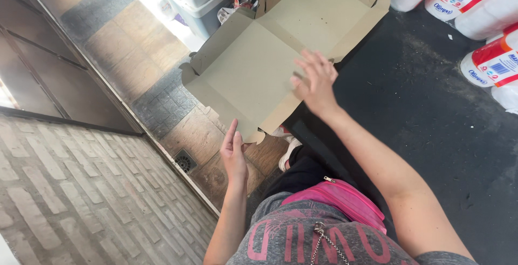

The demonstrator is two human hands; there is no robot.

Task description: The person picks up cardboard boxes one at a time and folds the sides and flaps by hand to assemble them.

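— What do we see nearest to us?

— Our grey printed shirt (302, 238) and pink waist bag (345, 200). At three o'clock lies a black counter top (431, 119); at nine o'clock a brick wall (70, 189), and tiled paving (135, 38) runs toward eleven o'clock.

— And the hands?

— Our left hand (233, 154) is flat, fingers straight, touching the near edge of the flat cardboard box (259, 65). Our right hand (315, 81) is open, fingers spread, pressing on the box's panel at one o'clock from the left.

— Its make?

— Plain brown card, matt, creased into flaps, with small round holes. Beyond, at two o'clock, white paper rolls (485, 6) in plastic wrap.
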